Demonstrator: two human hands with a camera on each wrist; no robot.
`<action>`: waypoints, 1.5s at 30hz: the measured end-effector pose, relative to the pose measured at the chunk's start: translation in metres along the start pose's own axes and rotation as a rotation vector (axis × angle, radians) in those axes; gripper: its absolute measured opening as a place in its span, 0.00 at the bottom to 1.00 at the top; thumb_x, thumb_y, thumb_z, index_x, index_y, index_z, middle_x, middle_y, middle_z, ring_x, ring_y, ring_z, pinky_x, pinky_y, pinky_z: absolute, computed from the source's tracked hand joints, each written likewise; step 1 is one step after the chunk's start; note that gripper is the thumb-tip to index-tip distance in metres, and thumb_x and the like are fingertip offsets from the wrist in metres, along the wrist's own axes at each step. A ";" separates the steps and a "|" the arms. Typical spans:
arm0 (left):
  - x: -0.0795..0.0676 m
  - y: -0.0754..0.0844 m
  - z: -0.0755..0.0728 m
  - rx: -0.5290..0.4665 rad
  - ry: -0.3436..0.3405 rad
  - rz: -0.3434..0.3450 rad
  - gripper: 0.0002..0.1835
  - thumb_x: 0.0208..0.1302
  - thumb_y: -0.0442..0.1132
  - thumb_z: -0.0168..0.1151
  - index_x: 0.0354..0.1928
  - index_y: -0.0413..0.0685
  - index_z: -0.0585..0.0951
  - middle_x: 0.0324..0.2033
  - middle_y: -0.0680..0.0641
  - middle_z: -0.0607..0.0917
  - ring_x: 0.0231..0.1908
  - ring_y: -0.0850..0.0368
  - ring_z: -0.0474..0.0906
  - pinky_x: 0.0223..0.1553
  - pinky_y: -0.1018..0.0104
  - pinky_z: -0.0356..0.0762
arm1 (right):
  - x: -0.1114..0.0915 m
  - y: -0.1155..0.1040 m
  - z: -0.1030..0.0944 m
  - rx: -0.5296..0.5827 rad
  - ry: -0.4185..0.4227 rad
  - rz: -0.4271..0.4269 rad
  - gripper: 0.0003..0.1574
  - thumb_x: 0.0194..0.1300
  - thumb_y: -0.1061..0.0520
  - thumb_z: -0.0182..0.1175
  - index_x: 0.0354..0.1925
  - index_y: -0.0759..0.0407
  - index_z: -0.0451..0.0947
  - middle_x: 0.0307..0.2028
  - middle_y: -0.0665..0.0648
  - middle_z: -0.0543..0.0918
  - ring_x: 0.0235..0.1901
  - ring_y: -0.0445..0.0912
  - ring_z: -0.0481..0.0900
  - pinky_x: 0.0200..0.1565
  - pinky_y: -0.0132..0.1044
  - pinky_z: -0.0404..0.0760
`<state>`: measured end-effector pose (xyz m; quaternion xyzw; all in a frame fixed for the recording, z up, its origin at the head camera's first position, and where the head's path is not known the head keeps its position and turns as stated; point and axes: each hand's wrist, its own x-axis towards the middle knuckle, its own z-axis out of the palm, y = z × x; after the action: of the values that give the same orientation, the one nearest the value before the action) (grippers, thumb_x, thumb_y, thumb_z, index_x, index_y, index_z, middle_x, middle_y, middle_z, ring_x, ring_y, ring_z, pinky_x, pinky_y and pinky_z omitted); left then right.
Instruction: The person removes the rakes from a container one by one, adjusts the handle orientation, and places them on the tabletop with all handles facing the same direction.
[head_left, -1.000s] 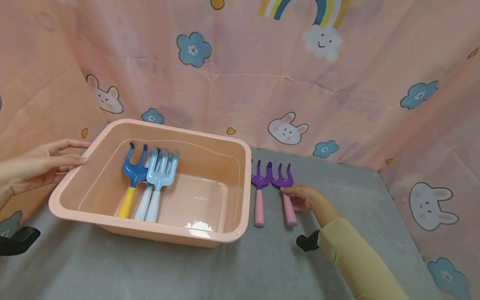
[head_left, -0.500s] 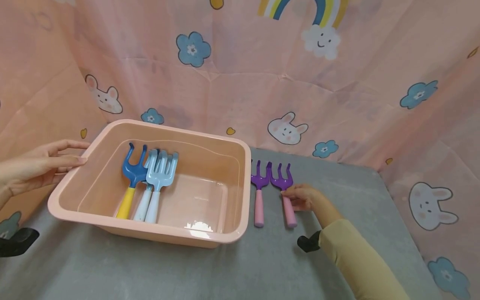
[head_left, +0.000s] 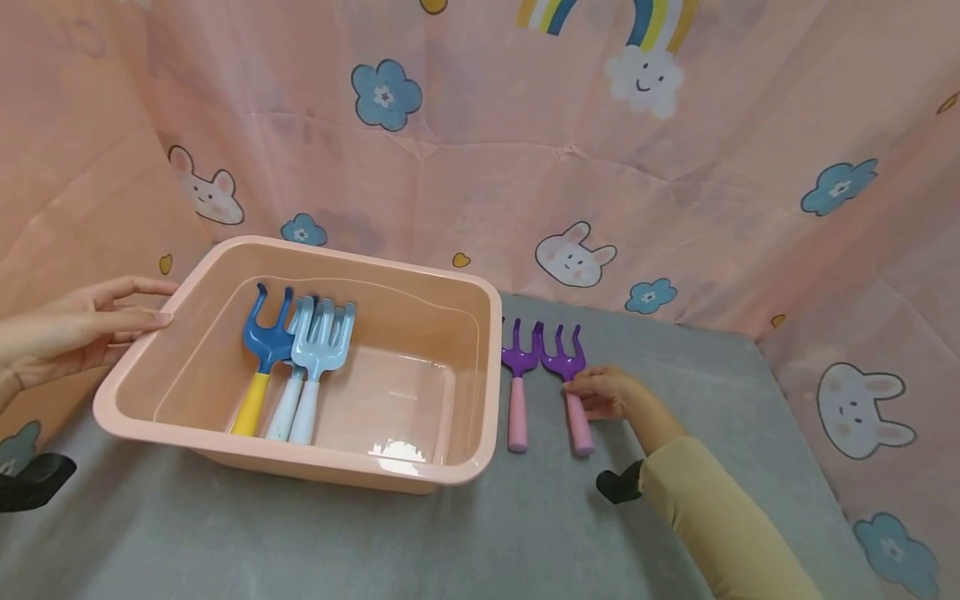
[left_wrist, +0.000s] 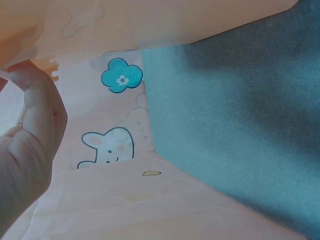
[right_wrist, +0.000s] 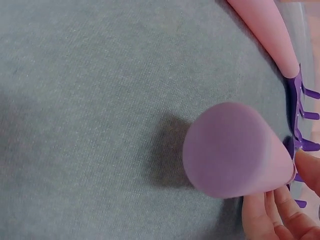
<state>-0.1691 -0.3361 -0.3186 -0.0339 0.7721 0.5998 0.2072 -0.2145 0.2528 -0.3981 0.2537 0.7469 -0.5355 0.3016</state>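
My left hand (head_left: pixel 90 329) holds the left rim of a peach plastic basin (head_left: pixel 300 471), thumb at the rim and fingers at the outer side. In the left wrist view that hand (left_wrist: pixel 35 115) is partly cut off below the basin (left_wrist: pixel 150 25). Inside the basin lie a blue hand rake with a yellow handle (head_left: pixel 252 404) and two overlapping light blue garden forks (head_left: pixel 321 350). My right hand (head_left: pixel 606 393) pinches the upper handle of a purple hand rake with a pink handle (head_left: pixel 579 429). A matching purple hand rake (head_left: pixel 517 412) lies between it and the basin.
The grey tabletop (head_left: pixel 712 400) extends under and around everything. Behind it hangs a pink printed cloth (head_left: pixel 480 192), which also lines the left and right sides. Black wrist-camera mounts (head_left: pixel 619 483) show at both arms.
Hardly anything differs. Both hands, the basin and the rakes stay in place; the right hand keeps its pinch on the purple hand rake.
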 end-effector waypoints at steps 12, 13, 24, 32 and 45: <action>-0.003 -0.003 0.000 0.022 0.005 0.011 0.17 0.69 0.35 0.51 0.44 0.75 0.71 0.35 0.63 0.80 0.33 0.60 0.81 0.34 0.63 0.83 | -0.003 0.000 -0.004 -0.050 -0.011 -0.006 0.20 0.63 0.58 0.60 0.50 0.65 0.69 0.31 0.55 0.80 0.27 0.44 0.78 0.33 0.34 0.83; -0.003 -0.003 0.000 0.016 0.005 0.015 0.18 0.69 0.35 0.51 0.44 0.75 0.71 0.35 0.63 0.80 0.32 0.59 0.81 0.34 0.62 0.83 | -0.004 -0.001 -0.005 -0.046 -0.012 -0.003 0.21 0.64 0.57 0.60 0.51 0.65 0.68 0.31 0.55 0.80 0.28 0.44 0.78 0.34 0.34 0.83; -0.003 -0.006 0.001 0.004 0.015 0.010 0.18 0.69 0.35 0.52 0.43 0.76 0.71 0.34 0.63 0.80 0.32 0.59 0.80 0.34 0.63 0.83 | -0.013 -0.014 -0.010 -0.025 0.016 0.000 0.26 0.66 0.54 0.57 0.57 0.64 0.65 0.35 0.57 0.78 0.29 0.44 0.78 0.36 0.34 0.83; -0.002 -0.005 0.000 0.023 0.011 0.002 0.17 0.69 0.36 0.51 0.43 0.77 0.71 0.34 0.63 0.80 0.32 0.59 0.80 0.34 0.62 0.83 | -0.028 -0.038 -0.012 -0.082 -0.017 -0.096 0.30 0.67 0.52 0.55 0.61 0.65 0.61 0.55 0.68 0.72 0.35 0.45 0.80 0.40 0.35 0.82; 0.001 -0.002 -0.002 0.035 0.003 -0.007 0.15 0.70 0.37 0.51 0.45 0.74 0.68 0.35 0.65 0.80 0.33 0.61 0.80 0.36 0.63 0.83 | -0.057 -0.087 -0.008 -0.094 -0.084 -0.258 0.30 0.67 0.53 0.55 0.61 0.66 0.61 0.33 0.52 0.80 0.33 0.42 0.82 0.41 0.36 0.82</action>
<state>-0.1695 -0.3382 -0.3205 -0.0338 0.7826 0.5855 0.2089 -0.2382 0.2312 -0.2986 0.1185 0.7845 -0.5443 0.2726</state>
